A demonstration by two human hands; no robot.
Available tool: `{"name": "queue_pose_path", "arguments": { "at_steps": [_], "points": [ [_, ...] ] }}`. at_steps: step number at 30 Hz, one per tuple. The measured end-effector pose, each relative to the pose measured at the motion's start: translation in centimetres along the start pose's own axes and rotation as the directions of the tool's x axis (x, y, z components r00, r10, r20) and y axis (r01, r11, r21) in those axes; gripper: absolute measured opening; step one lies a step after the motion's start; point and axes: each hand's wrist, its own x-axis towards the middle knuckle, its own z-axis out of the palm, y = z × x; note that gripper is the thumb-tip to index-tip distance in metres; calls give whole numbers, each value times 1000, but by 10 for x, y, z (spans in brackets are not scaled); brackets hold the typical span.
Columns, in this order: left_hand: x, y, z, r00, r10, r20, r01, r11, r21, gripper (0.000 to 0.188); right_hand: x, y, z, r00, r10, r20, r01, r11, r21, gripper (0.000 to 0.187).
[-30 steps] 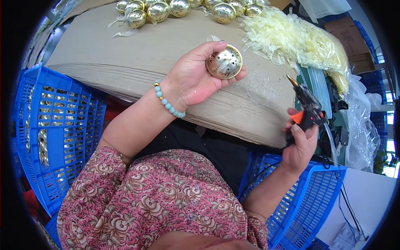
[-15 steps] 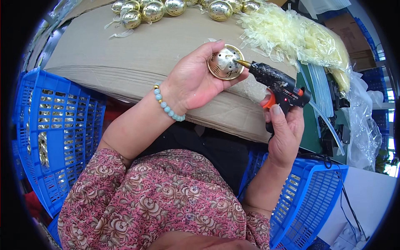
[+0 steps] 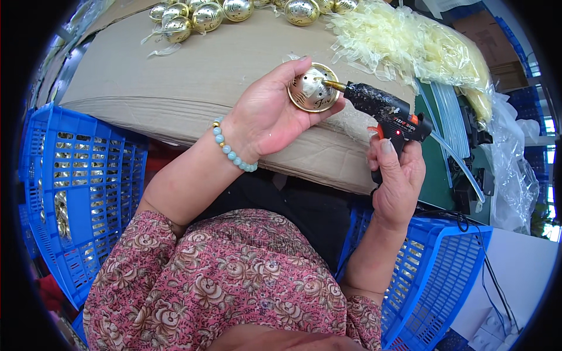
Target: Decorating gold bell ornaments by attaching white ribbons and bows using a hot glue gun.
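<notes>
My left hand (image 3: 275,108), with a beaded bracelet at the wrist, holds a shiny gold bell-shaped ornament (image 3: 310,96) by its rim. Dark stars and lettering mark the ornament's domed face, which is turned up. In my right hand (image 3: 401,175) is a black hot glue gun (image 3: 380,104) with an orange trigger and a small lit red light. My fingers wrap its handle, and the brass nozzle points left, its tip at the middle of the ornament. Whether tip and surface touch, I cannot tell.
Cardboard (image 3: 193,76) covers the table. Several gold ornaments (image 3: 208,17) lie along its far side, beside a heap of pale yellow ribbon loops (image 3: 380,35) spilling from a bag. Clear glue sticks (image 3: 451,117) lie at right. Blue crates (image 3: 88,193) (image 3: 451,275) stand at both sides.
The glue gun's nozzle has shifted slightly left and up over the ornament, and the gun is tilted a little differently. The left hand keeps its hold on the ornament.
</notes>
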Motion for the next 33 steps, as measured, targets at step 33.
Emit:
{"name": "queue_pose_path", "arguments": {
  "at_steps": [33],
  "points": [
    [-19, 47, -18, 999, 20, 47, -27, 990, 137, 29, 53, -3, -8, 915, -253, 315, 404, 548, -733, 16]
  ]
}}
